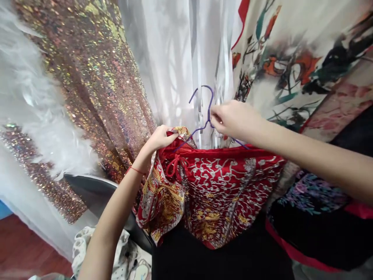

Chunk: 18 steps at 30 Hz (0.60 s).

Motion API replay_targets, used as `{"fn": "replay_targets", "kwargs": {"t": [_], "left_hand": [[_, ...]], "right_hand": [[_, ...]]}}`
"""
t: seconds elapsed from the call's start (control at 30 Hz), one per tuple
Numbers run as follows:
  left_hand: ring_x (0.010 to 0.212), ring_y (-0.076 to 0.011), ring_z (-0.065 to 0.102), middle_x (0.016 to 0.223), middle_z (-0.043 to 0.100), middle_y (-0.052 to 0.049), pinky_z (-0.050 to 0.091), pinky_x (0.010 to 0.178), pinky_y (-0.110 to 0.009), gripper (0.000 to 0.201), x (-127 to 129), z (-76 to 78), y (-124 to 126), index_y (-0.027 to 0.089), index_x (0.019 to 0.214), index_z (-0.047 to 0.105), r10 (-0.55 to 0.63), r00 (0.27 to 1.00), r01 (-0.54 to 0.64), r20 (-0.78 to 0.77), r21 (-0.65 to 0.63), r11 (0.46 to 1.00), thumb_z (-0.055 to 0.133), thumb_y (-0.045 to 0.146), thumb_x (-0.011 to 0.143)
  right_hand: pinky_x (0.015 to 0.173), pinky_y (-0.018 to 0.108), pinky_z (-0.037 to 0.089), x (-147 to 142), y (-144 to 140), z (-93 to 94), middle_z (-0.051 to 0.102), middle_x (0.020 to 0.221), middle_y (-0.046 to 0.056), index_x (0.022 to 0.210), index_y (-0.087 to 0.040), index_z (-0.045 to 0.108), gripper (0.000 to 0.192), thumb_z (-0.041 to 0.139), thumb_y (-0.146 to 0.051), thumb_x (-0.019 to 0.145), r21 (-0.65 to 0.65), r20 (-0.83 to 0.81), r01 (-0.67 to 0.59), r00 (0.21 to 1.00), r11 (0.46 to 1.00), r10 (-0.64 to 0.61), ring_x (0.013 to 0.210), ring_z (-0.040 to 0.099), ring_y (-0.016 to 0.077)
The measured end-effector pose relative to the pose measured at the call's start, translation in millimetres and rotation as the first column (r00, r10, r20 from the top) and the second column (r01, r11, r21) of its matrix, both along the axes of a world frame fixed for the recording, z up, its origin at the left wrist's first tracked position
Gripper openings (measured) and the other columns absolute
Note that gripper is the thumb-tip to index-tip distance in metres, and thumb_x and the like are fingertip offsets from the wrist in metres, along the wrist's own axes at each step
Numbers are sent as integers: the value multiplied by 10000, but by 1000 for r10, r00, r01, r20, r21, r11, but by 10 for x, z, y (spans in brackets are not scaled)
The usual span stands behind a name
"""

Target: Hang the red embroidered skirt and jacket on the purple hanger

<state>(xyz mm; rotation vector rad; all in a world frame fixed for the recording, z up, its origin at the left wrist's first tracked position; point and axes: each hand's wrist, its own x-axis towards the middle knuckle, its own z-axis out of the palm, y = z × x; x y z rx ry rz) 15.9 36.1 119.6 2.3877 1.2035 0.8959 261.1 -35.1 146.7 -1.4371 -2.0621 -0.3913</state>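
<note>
A red embroidered garment [215, 186], worked in silver and gold thread, hangs by its upper edge. A small red cord bow [174, 166] is tied near its left end. The thin purple clothes hanger [212, 93] rises from behind that edge, and its lower arms go down into the garment. At the garment's upper left corner, my left hand [161, 139] is closed on the cloth, thumb on top. My right hand [229, 118] is closed round the hanger's neck just below the hook. The hanger's lower part is hidden inside the garment.
A sequined cloth [96, 77] and white feather trim [55, 112] hang at left. White sheer fabric with ribbons [171, 58] hangs behind, and a painted-print cloth [285, 70] at right. A dark chair [96, 190] stands at lower left; a black garment with floral trim [317, 221] lies at right.
</note>
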Motion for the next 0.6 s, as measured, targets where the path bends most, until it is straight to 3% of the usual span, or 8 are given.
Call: {"fn": "replay_targets", "kwargs": {"t": [0.07,0.13,0.23,0.3,0.37,0.43,0.5,0.6], "left_hand": [[564,-106,348,509,345,37,277,513,-250,285,104,27,31,208,523,388,92,996,-92,10,26,995,528,374,706],[544,-104,350,502,341,35,280,505,-251,285,212,67,80,212,522,378,120,992,-121,28,10,993,522,373,709],[547,-119,426,521,460,17,348,510,-253,240,320,115,132,200,537,473,-19,999,10,-50,-174,985,557,376,676],[582,-143,516,602,597,-13,425,542,-265,196,346,128,130,185,599,597,-177,977,125,-120,-353,927,581,376,642],[628,-170,593,703,689,-48,490,591,-290,224,360,139,101,180,672,678,-258,955,166,-143,-464,870,580,377,630],[665,-189,643,761,725,-75,530,637,-318,232,394,166,56,184,694,697,-220,966,128,-138,-482,867,566,371,656],[710,-203,682,794,741,-90,555,675,-337,216,467,210,6,192,700,701,-110,985,41,-134,-438,898,551,349,699],[809,-210,713,864,753,-87,577,735,-354,264,630,268,-61,195,828,739,-35,995,5,-94,-306,952,503,302,778]], "right_hand": [[791,475,497,200,115,-17,634,659,96,669,-211,627,226,540,-255,874,-209,-50,15,998,978,-26,779,657,273],[737,470,543,327,192,-42,663,636,83,689,-219,627,242,567,-346,886,-400,-223,-128,974,907,39,696,675,252],[654,423,590,431,180,-111,732,715,77,787,-230,622,321,701,-541,788,-437,-596,-437,795,786,111,664,706,229],[645,393,599,498,132,-187,753,755,85,765,-230,617,398,771,-592,703,-431,-712,-545,695,719,100,683,722,221],[630,368,595,574,105,-280,759,760,87,732,-220,652,408,800,-595,669,-517,-715,-593,695,618,69,664,715,205],[618,343,587,639,112,-368,760,760,73,730,-209,705,384,831,-561,643,-596,-687,-603,725,530,52,626,692,177],[638,323,585,670,136,-427,764,784,51,760,-211,741,355,867,-506,608,-605,-690,-610,722,513,44,625,676,154],[646,293,575,657,146,-438,754,791,24,802,-232,768,318,872,-465,612,-566,-703,-614,708,550,66,666,672,146]]}}
